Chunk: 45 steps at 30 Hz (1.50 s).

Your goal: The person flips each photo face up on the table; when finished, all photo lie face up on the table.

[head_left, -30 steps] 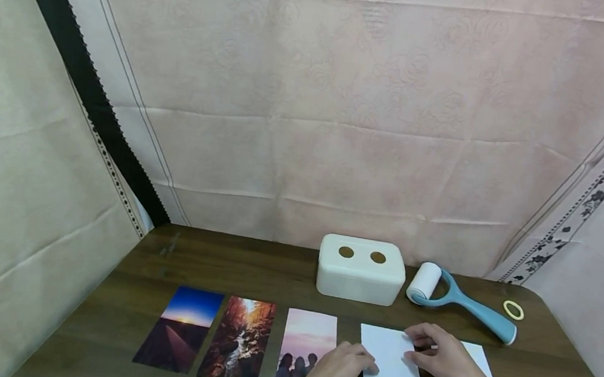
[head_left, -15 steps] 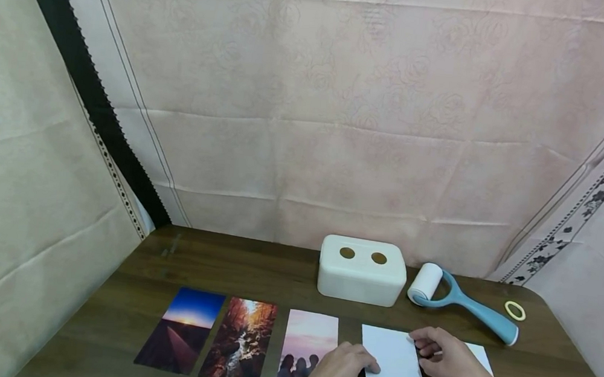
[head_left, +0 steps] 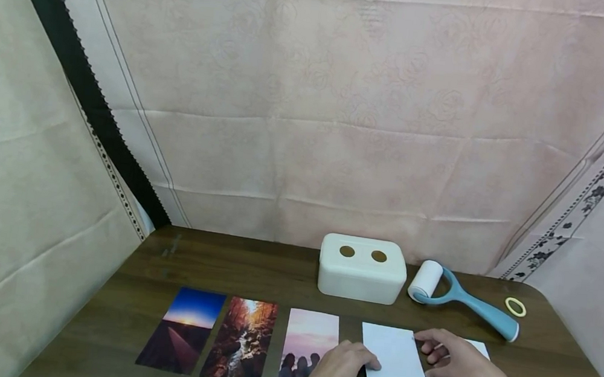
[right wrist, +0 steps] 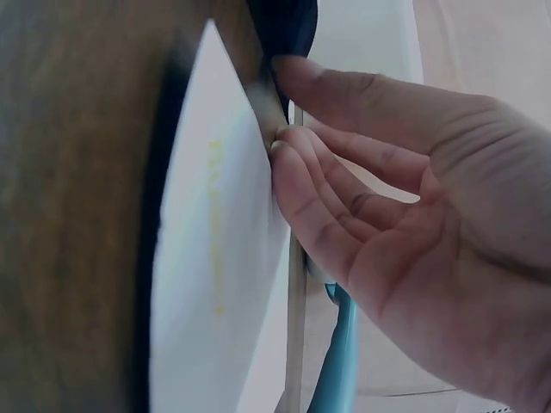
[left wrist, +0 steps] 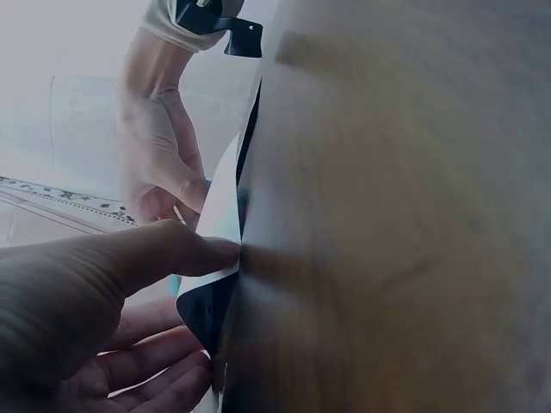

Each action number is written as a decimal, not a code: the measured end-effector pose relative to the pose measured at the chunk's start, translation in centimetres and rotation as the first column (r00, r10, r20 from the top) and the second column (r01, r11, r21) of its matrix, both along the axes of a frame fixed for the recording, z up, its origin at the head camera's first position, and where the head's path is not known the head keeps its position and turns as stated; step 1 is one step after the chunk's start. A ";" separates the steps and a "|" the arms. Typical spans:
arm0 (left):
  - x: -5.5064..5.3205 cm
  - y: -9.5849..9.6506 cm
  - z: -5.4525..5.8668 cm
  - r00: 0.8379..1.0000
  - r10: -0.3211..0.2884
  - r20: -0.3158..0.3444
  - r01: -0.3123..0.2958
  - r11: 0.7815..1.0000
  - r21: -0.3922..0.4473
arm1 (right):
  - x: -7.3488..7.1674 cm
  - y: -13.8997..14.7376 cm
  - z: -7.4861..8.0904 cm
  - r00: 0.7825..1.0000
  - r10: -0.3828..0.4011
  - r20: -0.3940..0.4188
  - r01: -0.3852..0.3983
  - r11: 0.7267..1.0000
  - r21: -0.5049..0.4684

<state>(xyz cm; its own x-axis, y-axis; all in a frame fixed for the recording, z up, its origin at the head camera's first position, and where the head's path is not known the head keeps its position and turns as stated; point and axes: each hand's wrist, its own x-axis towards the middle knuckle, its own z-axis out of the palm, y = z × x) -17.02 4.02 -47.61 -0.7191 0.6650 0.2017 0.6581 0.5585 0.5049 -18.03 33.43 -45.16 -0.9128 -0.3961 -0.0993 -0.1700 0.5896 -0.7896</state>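
Note:
A white sheet (head_left: 396, 367) lies before me, its left edge raised and bent, with a dark underside (left wrist: 207, 314) showing in the left wrist view. My left hand (head_left: 336, 374) grips that raised edge, thumb on the white face and fingers on the other side. At the sheet's upper right corner is my right hand (head_left: 460, 364), index fingertip at the edge, thumb apart from it, fingers loosely bent. Partly under the right hand lies a second white sheet (right wrist: 207, 232); faint yellow print runs along it in the right wrist view.
Left of the sheets lie a pink-sky photo (head_left: 310, 335), partly covered by my left hand, an autumn stream photo (head_left: 240, 343) and a sunset road photo (head_left: 181, 331). Behind stand a white box (head_left: 361, 279) with two holes, a blue-handled lint roller (head_left: 478, 309) and a pale yellow ring (head_left: 515, 306).
My right hand has slid right, from on top of the white sheet to its right edge and corner. The left hand has kept its hold at the left edge.

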 end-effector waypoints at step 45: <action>-0.7 0.7 0.6 0.937 0.058 0.343 -0.149 0.958 0.245 | 0.5 -2.6 1.3 0.976 0.194 0.100 -0.158 0.946 -0.284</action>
